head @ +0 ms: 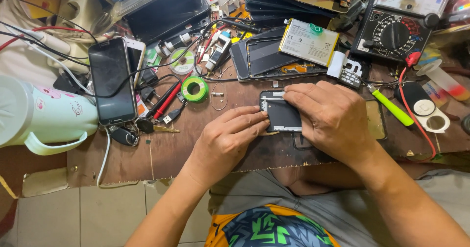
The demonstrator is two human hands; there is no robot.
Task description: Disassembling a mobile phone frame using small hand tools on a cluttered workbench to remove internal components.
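Your two hands meet over an opened phone body (pixel 280 114), which lies flat near the middle of the wooden worktop (pixel 161 154), its dark inside facing up. Your left hand (pixel 226 140) presses its fingertips against the near left edge of that phone, apparently to pin it so it cannot slide. Your right hand (pixel 334 118) lies over the phone's right side, fingers curled along the top edge; both are pressed on the phone rather than closed around it, and I cannot tell whether a small tool sits under them.

Left of the phone body, a green tape roll (pixel 194 89) and a black smartphone (pixel 112 80), screen up, sit within reach. Behind the phone body lie a battery pack (pixel 308 42) resting on a stack of dark screen panels (pixel 264 56), and further right an analogue multimeter (pixel 399 24). Right of the phone body lies a green-handled tool (pixel 391 107). Far left stands a pale jug (pixel 41 115); its contents are hidden.
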